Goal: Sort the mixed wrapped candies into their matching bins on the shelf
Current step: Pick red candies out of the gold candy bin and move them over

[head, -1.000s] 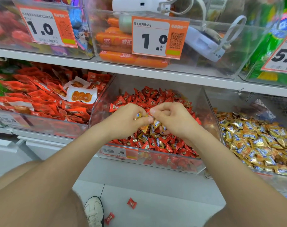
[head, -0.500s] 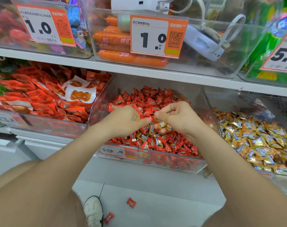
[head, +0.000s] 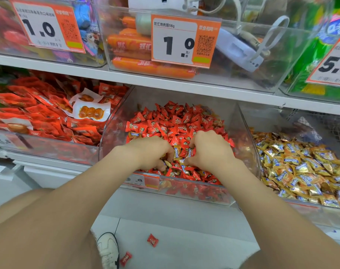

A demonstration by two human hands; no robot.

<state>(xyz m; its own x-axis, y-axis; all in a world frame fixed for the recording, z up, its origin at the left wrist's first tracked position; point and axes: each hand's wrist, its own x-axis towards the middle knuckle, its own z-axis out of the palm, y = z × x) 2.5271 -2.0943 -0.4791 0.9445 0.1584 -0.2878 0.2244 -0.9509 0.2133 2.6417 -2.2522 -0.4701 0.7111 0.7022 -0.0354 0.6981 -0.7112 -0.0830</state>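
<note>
Shelf tag (head: 176,40) above reads "1.0"; in the red bin (head: 194,188) our left hand (head: 148,152) and right hand (head: 211,150), close together, clutch gold candies (head: 177,152); gold bin (head: 301,209) stands beside.

White shelf (head: 204,88) board runs across the frame. Above it sit clear boxes with orange sausages (head: 138,43), a white handheld device (head: 239,51) with a looped cable, and green packs (head: 309,74) far right. Orange-white price tags on the fronts: left tag (head: 47,26) 1.0, middle tag (head: 184,40) 1.0, right tag (head: 334,63) cut off. Wire mesh (head: 336,127) back right. White base panel (head: 54,175) low left. Floor (head: 184,239) pale tile, one seam (head: 116,222). Light flat and bright.
</note>
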